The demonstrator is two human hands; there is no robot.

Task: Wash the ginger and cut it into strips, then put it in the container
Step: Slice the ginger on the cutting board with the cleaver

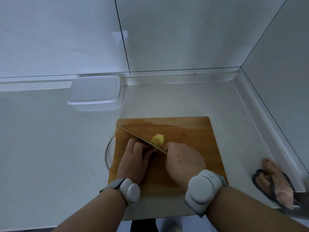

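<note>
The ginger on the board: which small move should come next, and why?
Probably another slice. The knife, held by the right hand, rests against the ginger, which lies partly sliced on the cutting board; the container remains lidded.

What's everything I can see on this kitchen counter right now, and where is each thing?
Container: one, clear plastic, lid on, at the back of the counter by the wall.
Cutting board: one, brown wood, front centre of the counter.
Ginger: one yellow piece, partly sliced, on the board beside the blade.
Knife: one, silver blade, slanting across the board.
Glass rim: one, clear, curved, showing at the board's left edge; what it belongs to is hidden.
Cloth: one, pink with grey edging, at the counter's right edge.
Wristbands: two, grey, one on each wrist.
Left hand: curled fingers against the blade.
Right hand: grips the knife's handle.
</note>
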